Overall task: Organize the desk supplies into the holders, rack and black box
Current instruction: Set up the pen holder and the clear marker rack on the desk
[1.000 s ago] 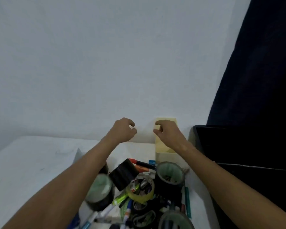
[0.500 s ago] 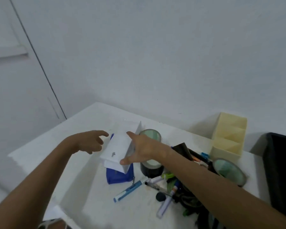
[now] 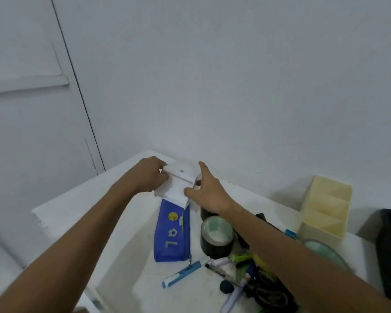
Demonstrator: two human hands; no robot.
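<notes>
1. Head view: we are gripping a white rack (image 3: 178, 184) at the table's (image 3: 113, 224) far corner, above the blue pencil pouch (image 3: 172, 231).
2. Left hand (image 3: 148, 175) is pinching its left edge; right hand (image 3: 207, 190), fingers spread, is bracing its right side.
3. Step, we are judging: positioning the rack.
4. Next: seating it level, then sorting the pens (image 3: 182, 273) and tape rolls (image 3: 216, 236) toward the yellow holder (image 3: 325, 208).

At frame centre, your left hand (image 3: 150, 176) and right hand (image 3: 207, 192) flank the white holder (image 3: 178, 185), which overlaps the far end of the pencil pouch (image 3: 172, 233). Right of the pouch stands a tape roll (image 3: 216, 237); the compartment holder (image 3: 324, 210) sits toward the right edge, with a pen (image 3: 182, 274) below the pouch.
</notes>
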